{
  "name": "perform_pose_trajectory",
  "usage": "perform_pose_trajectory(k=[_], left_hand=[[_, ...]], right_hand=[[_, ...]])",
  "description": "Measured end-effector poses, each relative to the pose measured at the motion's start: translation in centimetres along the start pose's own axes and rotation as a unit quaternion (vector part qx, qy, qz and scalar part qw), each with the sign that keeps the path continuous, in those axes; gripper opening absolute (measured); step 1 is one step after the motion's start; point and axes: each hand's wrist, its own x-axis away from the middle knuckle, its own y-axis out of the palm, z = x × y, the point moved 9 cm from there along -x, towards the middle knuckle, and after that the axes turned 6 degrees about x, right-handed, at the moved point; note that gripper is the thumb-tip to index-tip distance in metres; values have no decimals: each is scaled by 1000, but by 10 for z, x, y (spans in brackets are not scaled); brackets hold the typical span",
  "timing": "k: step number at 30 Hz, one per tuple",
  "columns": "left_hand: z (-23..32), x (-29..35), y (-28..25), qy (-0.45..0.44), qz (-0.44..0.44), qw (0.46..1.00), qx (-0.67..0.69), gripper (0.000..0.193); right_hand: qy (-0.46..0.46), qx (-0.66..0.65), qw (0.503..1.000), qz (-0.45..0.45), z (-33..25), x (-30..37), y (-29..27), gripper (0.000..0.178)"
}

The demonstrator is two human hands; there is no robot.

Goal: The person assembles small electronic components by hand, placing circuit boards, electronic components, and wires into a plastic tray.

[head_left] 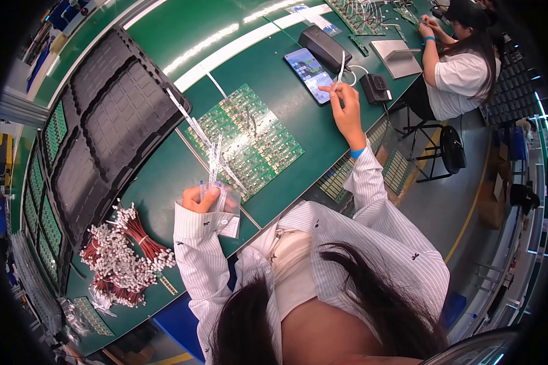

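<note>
My left hand is closed around a bundle of thin white and clear strips, apparently component tape. A small clear plastic bag is at the same hand, partly under the fingers. The strips fan out over the left edge of a green circuit board panel, which lies flat on the green table. My right hand reaches to the far right, its fingertips at the lit screen of a smartphone. Its fingers are apart and bent, with nothing visibly held. The phone leans against a black box-shaped device.
Bundles of red wires with white connectors are heaped at the left. Behind them stands a large black tray. A small black speaker-like device and a metal stand are to the right. Another person sits beyond.
</note>
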Motion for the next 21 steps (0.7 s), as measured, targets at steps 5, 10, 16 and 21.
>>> perform_pose_trajectory(k=[5, 10, 16, 21], left_hand=[[0, -2, 1, 11, 18, 1000, -7, 37], [1, -3, 1, 17, 10, 1000, -15, 36], [-2, -3, 1, 10, -13, 1000, -10, 30], [-2, -4, 2, 7, -11, 1000, -5, 30]], right_hand=[[-20, -52, 998, 12, -3, -6, 5, 6], [-73, -14, 997, 14, -2, -7, 11, 5], [12, 2, 998, 67, 10, -5, -5, 5], [5, 24, 998, 51, 11, -4, 2, 5]])
